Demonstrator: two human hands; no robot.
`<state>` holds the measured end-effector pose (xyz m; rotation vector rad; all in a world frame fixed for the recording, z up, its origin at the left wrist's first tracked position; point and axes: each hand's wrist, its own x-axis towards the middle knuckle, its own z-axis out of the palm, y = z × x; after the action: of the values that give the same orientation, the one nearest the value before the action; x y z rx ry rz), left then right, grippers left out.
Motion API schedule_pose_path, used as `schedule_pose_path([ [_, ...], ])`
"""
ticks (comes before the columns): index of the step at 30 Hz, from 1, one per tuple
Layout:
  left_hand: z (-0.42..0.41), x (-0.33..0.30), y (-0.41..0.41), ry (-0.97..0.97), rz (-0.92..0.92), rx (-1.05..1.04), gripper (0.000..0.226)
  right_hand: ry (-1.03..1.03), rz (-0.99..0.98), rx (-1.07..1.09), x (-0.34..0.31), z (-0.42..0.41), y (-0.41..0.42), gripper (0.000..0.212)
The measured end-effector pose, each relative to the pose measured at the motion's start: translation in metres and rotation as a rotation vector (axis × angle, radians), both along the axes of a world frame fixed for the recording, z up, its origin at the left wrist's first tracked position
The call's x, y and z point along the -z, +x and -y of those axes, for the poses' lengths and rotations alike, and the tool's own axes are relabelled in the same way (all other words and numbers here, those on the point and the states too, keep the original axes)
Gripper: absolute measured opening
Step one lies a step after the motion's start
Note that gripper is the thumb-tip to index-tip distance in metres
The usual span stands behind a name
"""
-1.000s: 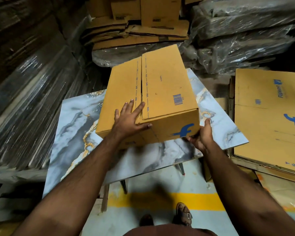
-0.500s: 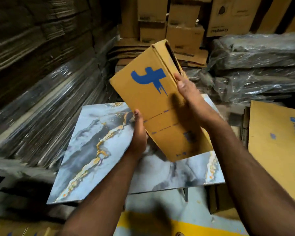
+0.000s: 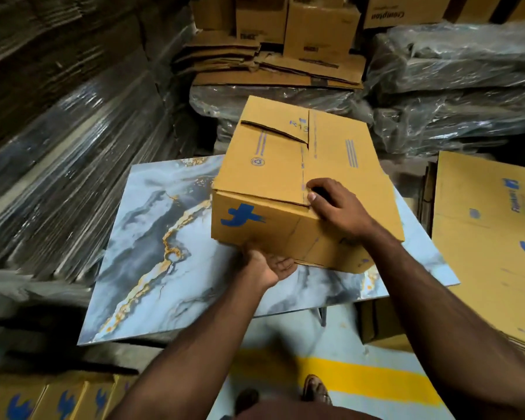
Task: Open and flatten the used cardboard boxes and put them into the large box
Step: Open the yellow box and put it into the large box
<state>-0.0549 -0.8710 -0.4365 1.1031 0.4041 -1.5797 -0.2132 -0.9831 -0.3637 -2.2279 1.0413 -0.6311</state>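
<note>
A closed brown cardboard box (image 3: 273,165) with a blue logo on its near side lies on the marble-patterned table (image 3: 152,237), its flap seam facing up. My left hand (image 3: 264,265) cups the box's near bottom edge from below, fingers curled under it. My right hand (image 3: 334,204) rests on top at the near end of the seam, thumb and fingertips curled at the flap edge. A far flap on the left is slightly lifted.
Flattened cardboard sheets (image 3: 491,237) with blue logos are stacked at the right. Plastic-wrapped bundles (image 3: 455,86) and more flattened boxes (image 3: 273,65) stand behind the table. Wrapped stacks (image 3: 58,147) fill the left. Boxes (image 3: 43,401) lie at the bottom left. A yellow floor stripe (image 3: 361,377) runs below.
The box was turned over in both hands, raised on end half a second ago, and now lies flat on the table with the other face up. My right hand moved onto the seam.
</note>
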Motion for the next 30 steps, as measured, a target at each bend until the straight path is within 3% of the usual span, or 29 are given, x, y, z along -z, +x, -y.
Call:
schedule_pose_path([
  [3, -0.005, 0.007, -0.001, -0.019, 0.064, 0.188, 0.078, 0.1, 0.004, -0.013, 0.022, -0.006, -0.008, 0.038],
  [7, -0.003, -0.003, 0.006, -0.088, 0.248, 0.506, 0.058, -0.091, -0.243, -0.027, 0.032, -0.012, 0.003, 0.049],
  [14, -0.001, -0.035, 0.029, -0.112, 0.725, 0.96, 0.034, -0.007, -0.132, 0.031, 0.034, -0.014, 0.001, 0.051],
  [19, 0.021, -0.079, 0.046, -0.25, 0.93, 0.921, 0.029, 0.004, 0.011, 0.158, 0.037, -0.026, 0.005, 0.041],
  [23, 0.052, -0.089, 0.052, -0.342, 1.259, 0.829, 0.025, 0.226, 0.09, 0.215, 0.033, -0.01, 0.003, 0.024],
  [27, 0.082, -0.075, 0.048, -0.239, 1.707, 0.868, 0.019, 0.286, 0.121, 0.248, 0.016, 0.025, 0.0, 0.031],
  [30, 0.103, -0.069, 0.035, -0.11, 1.867, 0.896, 0.041, 0.354, 0.209, 0.281, 0.008, 0.049, 0.006, 0.027],
])
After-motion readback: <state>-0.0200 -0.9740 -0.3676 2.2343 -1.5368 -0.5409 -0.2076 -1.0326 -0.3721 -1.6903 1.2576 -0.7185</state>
